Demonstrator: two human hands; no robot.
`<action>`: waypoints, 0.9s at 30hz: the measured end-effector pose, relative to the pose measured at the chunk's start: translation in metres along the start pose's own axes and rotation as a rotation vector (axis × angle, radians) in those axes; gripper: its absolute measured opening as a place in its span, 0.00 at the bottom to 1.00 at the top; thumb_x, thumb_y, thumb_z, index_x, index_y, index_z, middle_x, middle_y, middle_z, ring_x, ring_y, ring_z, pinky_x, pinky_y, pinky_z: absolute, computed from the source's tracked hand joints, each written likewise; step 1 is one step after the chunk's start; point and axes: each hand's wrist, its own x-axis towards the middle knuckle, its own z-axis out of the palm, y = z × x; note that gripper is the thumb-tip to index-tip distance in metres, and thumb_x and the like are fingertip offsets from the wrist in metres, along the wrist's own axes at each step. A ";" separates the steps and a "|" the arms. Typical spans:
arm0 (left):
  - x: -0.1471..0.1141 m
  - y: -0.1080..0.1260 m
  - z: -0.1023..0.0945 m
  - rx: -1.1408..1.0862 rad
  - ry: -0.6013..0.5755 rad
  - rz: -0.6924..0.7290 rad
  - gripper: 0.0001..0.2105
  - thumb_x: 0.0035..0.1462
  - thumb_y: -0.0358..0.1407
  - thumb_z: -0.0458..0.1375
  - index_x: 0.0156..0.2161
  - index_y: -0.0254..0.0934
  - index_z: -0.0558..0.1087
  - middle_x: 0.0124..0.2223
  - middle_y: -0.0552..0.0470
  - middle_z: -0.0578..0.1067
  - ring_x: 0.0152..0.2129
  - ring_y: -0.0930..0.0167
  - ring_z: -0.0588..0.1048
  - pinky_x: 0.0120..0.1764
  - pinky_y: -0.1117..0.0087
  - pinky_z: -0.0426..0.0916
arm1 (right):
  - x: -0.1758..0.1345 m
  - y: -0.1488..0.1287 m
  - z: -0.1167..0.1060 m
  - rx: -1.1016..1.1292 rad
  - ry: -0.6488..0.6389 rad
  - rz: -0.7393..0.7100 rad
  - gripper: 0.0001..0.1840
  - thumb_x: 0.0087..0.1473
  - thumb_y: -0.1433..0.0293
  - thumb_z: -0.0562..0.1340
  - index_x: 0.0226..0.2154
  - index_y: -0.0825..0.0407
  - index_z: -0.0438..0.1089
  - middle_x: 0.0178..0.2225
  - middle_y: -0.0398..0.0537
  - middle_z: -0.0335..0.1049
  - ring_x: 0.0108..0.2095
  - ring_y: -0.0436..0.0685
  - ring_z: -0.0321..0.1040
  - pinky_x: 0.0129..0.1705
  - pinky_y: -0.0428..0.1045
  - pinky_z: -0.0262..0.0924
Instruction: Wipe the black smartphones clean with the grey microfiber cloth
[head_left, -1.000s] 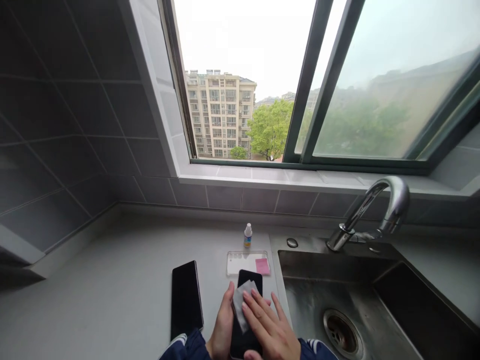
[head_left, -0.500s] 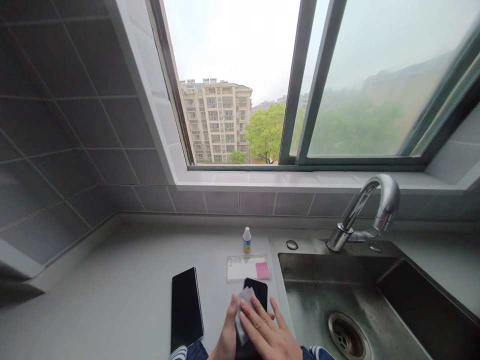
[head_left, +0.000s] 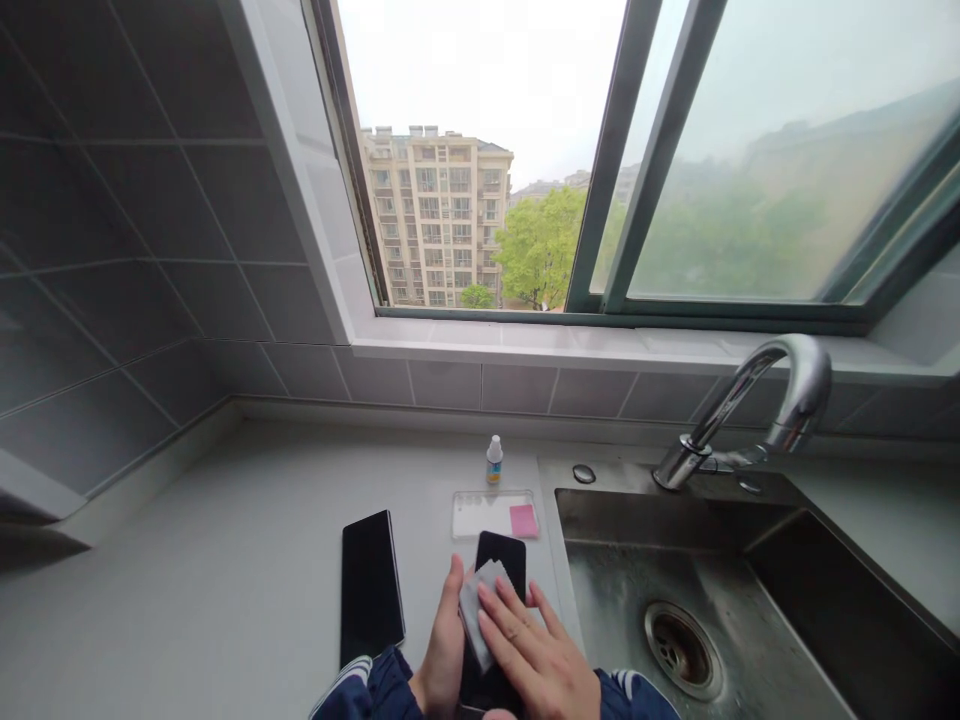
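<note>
Phone shift: the phone has moved slightly left against the clear case since the earlier frame, taking the left hand and the right hand along.
Left hand: closed around the phone's left side, thumb along that edge, bare against it.
Right hand: laid over the phone from the right, fingers straight and flat, with the grey cloth between them and the screen.
Phone axis: long way pointing away from the body, far end leaning slightly right; the left hand is the nearer, the right hand's fingers resting through the cloth.
Dark device: a larger black slab lies on the worktop left of the phone, apart from it, roughly parallel.
Case: flat just beyond the phone's far end; whether the two touch is hard to tell from this angle.
Pink square: past the phone's far right corner, over the case.
Bottle: a small white-capped bottle upright, farther beyond the phone.
Sink: the steel sink opens right of the phone.
Faucet: chrome faucet, far right of the phone.
</note>
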 end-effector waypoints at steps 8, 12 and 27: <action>-0.005 0.002 -0.006 0.071 -0.067 0.130 0.29 0.63 0.51 0.49 0.61 0.34 0.66 0.59 0.43 0.71 0.61 0.60 0.63 0.66 0.59 0.46 | -0.006 0.010 -0.012 0.012 -0.205 0.239 0.32 0.66 0.60 0.50 0.66 0.59 0.49 0.66 0.58 0.50 0.67 0.64 0.46 0.68 0.63 0.36; -0.006 0.001 -0.002 0.027 -0.098 0.112 0.27 0.64 0.50 0.48 0.60 0.35 0.67 0.60 0.44 0.70 0.61 0.59 0.62 0.66 0.57 0.46 | -0.004 0.007 -0.014 0.042 -0.197 0.268 0.33 0.66 0.59 0.48 0.66 0.61 0.49 0.67 0.60 0.48 0.68 0.66 0.44 0.66 0.63 0.45; -0.005 0.007 0.006 -0.115 -0.049 0.116 0.33 0.63 0.53 0.47 0.66 0.35 0.56 0.56 0.38 0.72 0.53 0.55 0.71 0.60 0.53 0.56 | 0.000 0.016 -0.028 0.166 -0.125 0.205 0.25 0.60 0.72 0.56 0.59 0.58 0.61 0.62 0.57 0.60 0.66 0.64 0.49 0.65 0.63 0.50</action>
